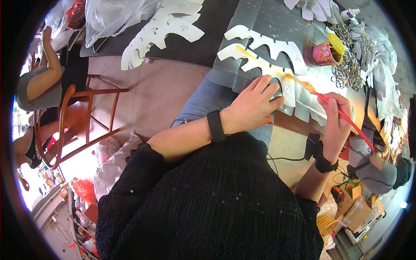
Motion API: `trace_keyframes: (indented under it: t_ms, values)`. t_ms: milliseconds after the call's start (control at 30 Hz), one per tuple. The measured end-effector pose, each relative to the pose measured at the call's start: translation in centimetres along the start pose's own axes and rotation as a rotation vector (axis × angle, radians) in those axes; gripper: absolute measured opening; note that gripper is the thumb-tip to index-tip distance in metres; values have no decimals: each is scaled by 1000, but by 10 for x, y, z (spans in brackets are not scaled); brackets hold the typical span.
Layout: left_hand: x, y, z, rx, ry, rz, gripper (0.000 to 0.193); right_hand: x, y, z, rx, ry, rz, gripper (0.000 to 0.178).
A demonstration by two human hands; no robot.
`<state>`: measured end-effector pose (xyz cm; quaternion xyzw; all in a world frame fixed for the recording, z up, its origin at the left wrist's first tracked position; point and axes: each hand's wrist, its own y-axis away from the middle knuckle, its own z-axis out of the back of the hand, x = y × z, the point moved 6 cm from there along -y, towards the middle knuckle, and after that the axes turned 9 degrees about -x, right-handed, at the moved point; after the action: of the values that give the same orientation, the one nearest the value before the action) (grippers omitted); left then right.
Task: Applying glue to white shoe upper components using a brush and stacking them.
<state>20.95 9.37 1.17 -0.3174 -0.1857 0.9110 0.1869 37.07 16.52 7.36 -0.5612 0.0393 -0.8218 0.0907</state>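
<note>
My right hand (336, 115) is closed around the red handle of a brush (344, 113), its bristles smeared yellowish-brown. The brush tip touches a white curved piece with a scalloped edge (264, 65). A yellow, glue-like streak runs along that piece. My left hand (253, 104) lies palm down at the near edge of the same piece, fingers apart and pressing on it. Just beyond lies a second white scalloped piece (271, 43). Both pieces rest on a clear plastic sheet (221, 76) at the table edge.
A red-and-yellow tub (325, 54) with its yellow lid tipped up stands beside a heap of metal rings or clips (349, 71). More white cutouts (167, 28) are stacked at the far left. A wooden chair (86, 112) and another person (41, 82) are on the left.
</note>
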Motion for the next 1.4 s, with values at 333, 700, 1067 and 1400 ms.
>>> trace_keyframes:
  t_ms: [333, 700, 1067, 1400]
  values:
    - [7, 3, 3, -21, 103, -1, 57, -4, 4, -37, 13, -277, -12, 15]
    - [17, 7, 25, -78, -67, 100, 55, 4, 4, -47, 102, -154, 19, 13]
    - [12, 7, 24, -14, -93, 72, 65, 7, 5, -26, 83, -62, 40, 11]
    - [9, 5, 25, 51, -114, 82, 71, 0, -4, 17, -43, -491, -39, 18]
